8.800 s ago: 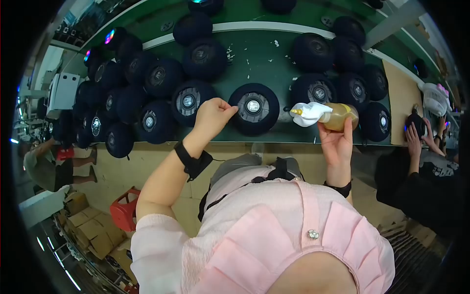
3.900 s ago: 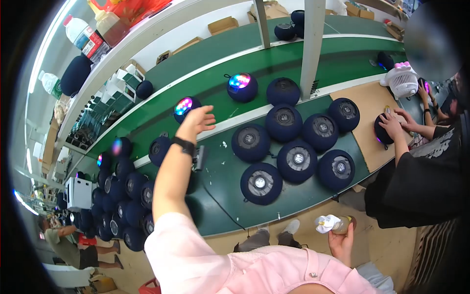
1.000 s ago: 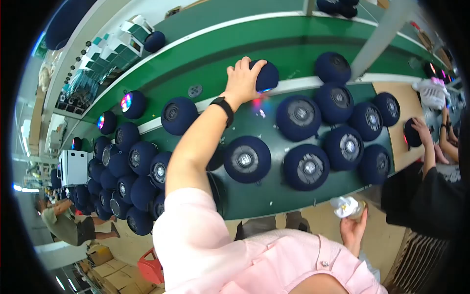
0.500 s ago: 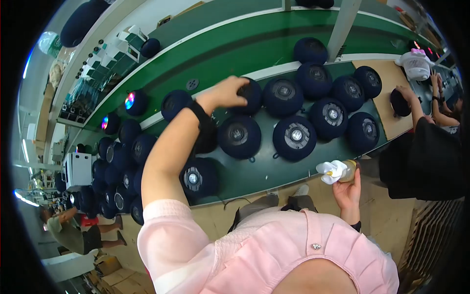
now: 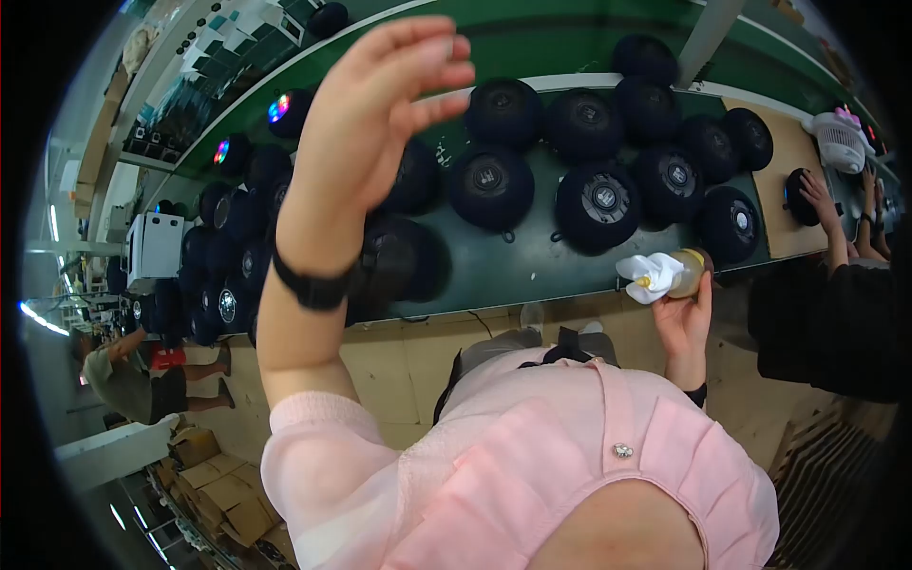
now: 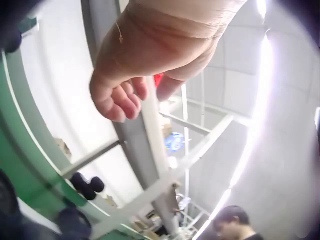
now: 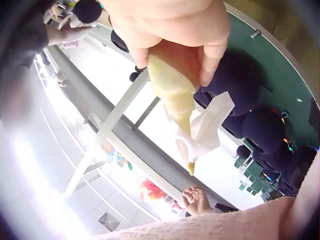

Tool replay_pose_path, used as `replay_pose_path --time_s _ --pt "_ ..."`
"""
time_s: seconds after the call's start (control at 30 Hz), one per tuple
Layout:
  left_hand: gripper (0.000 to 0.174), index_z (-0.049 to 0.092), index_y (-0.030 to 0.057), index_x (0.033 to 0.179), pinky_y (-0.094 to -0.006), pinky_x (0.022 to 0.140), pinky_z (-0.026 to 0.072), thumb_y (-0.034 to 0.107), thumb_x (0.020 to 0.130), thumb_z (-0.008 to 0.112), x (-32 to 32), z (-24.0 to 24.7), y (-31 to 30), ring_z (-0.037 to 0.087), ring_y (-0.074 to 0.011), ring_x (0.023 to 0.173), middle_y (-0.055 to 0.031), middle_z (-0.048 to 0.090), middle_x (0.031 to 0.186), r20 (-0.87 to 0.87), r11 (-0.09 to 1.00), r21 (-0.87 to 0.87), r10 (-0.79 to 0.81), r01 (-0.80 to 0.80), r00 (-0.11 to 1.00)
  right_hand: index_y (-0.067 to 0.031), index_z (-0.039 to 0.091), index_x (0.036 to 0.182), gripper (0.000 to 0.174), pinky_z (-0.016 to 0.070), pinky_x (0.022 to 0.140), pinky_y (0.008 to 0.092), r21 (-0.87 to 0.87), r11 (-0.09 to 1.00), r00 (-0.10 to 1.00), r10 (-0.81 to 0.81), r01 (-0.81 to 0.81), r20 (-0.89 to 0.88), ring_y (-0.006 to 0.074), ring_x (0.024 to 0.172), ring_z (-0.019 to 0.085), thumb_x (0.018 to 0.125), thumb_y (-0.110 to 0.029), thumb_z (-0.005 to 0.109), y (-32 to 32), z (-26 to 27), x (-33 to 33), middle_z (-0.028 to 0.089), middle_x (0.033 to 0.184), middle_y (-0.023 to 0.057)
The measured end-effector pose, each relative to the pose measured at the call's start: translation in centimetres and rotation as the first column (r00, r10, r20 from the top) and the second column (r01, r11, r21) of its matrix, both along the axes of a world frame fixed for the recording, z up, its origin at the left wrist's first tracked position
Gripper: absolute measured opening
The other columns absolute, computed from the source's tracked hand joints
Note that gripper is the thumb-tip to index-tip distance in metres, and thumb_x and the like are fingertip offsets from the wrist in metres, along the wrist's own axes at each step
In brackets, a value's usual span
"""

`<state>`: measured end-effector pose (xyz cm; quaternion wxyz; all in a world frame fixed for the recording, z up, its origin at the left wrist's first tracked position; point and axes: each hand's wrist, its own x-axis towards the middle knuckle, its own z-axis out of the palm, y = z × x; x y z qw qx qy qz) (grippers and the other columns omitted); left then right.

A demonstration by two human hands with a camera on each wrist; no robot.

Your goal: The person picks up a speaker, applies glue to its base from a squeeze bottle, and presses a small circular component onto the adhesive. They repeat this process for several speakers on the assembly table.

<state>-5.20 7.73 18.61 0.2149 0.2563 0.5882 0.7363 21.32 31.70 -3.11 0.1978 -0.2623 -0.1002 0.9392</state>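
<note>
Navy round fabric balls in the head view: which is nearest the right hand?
The ball at the front of the green table, beside the tan board; others appear farther from the hand holding the amber bottle.

Speakers on bench, bottle at right

The left hand blocks my view of part of a navy speaker behind it. In the right-wrist feed, the right hand hides the base of the yellowish bottle, and the top edge crops that hand; a white cloth covers part of the nozzle. I can't read the speakers' tiny base markings. The dark lens rim swallows some of the black-shirted person. In the left-wrist feed, round shapes at lower left look too blurred to name
</note>
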Motion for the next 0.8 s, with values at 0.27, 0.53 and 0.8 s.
replay_pose_path --time_s 0.27,0.53,0.8 --pt "0.033 0.052 -0.0011 0.106 -0.0273 0.082 0.0447 0.013 0.079 0.063 6.8 -12.0 -3.9 0.053 -0.019 0.098 -0.0112 0.052 0.109 -0.007 0.901 -0.405 0.169 -0.157 0.986 -0.0066 0.045 0.12 0.048 0.0402 0.094 0.0382 -0.027 0.996 0.991 0.087 -0.091 -0.105 0.0239 0.114 0.046 0.086 -0.039 0.053 -0.3 1.5 -3.7 0.049 0.122 0.0098" --pt "0.068 0.041 -0.0003 0.122 -0.0403 0.101 0.0287 0.027 0.067 0.07 0.1 -22.4 0.3 0.036 -0.0359 0.12 -0.021 0.042 0.125 -0.767 0.562 -0.441 0.168 -0.7 0.619 -0.0065 0.041 0.122 0.052 0.04 0.096 0.0422 0.054 0.991 0.966 0.135 -0.126 -0.219 0.0272 0.115 0.045 0.083 -0.035 0.059 -0.9 3.5 -6.9 0.046 0.123 0.0119" --pt "0.064 0.042 0.0051 0.119 -0.0439 0.091 0.0369 0.022 0.064 0.071 2.5 -21.9 -0.8 0.041 -0.032 0.112 -0.0131 0.042 0.118 -0.624 0.561 -0.624 0.062 -0.544 0.779 -0.0009 0.039 0.124 0.067 0.0323 0.1 0.0495 0.088 0.982 0.916 0.189 -0.169 -0.352 0.0362 0.118 0.041 0.078 -0.044 0.061 -0.1 5.4 -9.6 0.044 0.122 0.023"
